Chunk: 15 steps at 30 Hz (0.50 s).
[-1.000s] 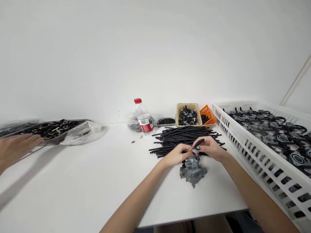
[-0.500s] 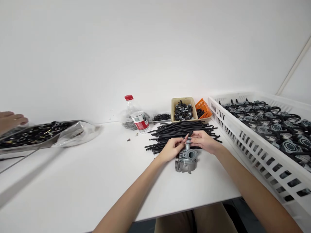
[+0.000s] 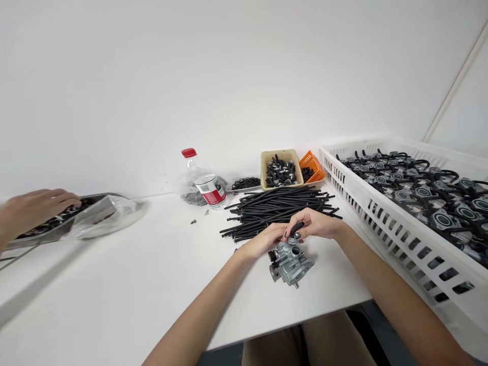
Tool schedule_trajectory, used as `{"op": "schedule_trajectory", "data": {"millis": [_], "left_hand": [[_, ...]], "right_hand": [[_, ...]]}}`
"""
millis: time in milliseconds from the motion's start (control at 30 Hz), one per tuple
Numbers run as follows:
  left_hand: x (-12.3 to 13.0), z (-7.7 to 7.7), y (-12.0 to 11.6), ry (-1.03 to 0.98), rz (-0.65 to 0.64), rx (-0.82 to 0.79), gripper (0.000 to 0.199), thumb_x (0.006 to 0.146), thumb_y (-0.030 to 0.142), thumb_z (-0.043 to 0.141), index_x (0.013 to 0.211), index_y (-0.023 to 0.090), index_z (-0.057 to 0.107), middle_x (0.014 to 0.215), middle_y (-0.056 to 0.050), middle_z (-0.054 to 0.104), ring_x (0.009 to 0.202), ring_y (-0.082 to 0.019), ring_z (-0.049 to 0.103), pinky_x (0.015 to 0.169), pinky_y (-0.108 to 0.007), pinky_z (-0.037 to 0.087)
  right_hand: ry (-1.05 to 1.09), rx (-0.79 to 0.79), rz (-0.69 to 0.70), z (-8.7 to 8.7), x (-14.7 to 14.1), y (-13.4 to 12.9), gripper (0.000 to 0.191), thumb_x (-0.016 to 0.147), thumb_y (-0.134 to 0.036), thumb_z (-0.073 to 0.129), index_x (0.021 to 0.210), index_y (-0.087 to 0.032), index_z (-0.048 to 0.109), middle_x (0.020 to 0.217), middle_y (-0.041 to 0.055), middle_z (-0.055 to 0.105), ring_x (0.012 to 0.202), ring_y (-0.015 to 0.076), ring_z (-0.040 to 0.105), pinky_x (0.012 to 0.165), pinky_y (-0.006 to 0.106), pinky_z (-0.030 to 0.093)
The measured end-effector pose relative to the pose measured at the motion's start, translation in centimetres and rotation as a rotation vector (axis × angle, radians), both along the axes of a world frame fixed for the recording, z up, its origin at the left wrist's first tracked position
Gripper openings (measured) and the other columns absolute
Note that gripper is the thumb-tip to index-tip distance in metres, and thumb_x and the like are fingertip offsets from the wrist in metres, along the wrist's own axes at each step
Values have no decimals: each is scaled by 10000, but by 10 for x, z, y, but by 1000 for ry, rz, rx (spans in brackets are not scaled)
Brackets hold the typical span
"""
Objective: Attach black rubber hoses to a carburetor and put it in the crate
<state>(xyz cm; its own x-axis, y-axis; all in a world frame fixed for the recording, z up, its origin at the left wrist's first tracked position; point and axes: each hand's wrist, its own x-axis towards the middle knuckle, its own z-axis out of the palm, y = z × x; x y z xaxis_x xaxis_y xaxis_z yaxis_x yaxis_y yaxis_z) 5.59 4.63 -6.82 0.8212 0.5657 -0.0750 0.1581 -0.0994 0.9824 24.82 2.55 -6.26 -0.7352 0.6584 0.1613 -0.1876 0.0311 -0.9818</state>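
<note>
A grey metal carburetor is tilted over the white table, in front of a pile of black rubber tubes. Behind its upper end my left hand is closed on the carburetor, its fingertips partly hidden. My right hand pinches a short black rubber piece at the top of the carburetor, close to the left fingertips.
On the right stands a white crate of carburetors. Behind the tubes are a beige bin, an orange basket and a bottle. At left, another person's hand reaches over a metal tray beside a plastic bag.
The carburetor has turned and tilted between my hands, and the black piece now leans differently. The other person's hand has moved right, over the tray. The view has shifted slightly.
</note>
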Motion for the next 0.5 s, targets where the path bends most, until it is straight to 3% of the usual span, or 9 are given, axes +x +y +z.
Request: {"op": "schedule_trajectory", "data": {"millis": [167,300,400,500], "left_hand": [[-1,5,-5,-12,-68,-237,379,693,434,558,863,109,653,819,-88,638,808,-226,576,799,-322,460],[-3,3,-6,11,-90,-399,368,651,406,584,859,109,649,841,-91,653,848,-225,597,857,-313,444],[-5,0,-5,26,-122,-474,364,665,385,621,906,112,635,914,-103,655,925,-241,599,887,-324,442],[-6,-1,-2,23,-92,-500,398,671,368,678,982,128,613,986,-101,649,956,-240,599,886,-323,450]], "right_hand": [[-3,45,77,3,5,0,329,724,-358,829,902,-105,718,926,128,661,820,219,616,673,274,507],[-28,5,150,4,6,-2,269,735,-338,816,893,-134,740,999,123,645,706,180,610,570,236,518],[-57,8,139,3,5,-2,279,728,-347,818,905,-145,744,968,103,638,660,171,600,549,241,523],[-75,94,91,1,5,0,285,726,-345,821,912,-144,742,932,97,637,771,205,606,624,260,520]]}}
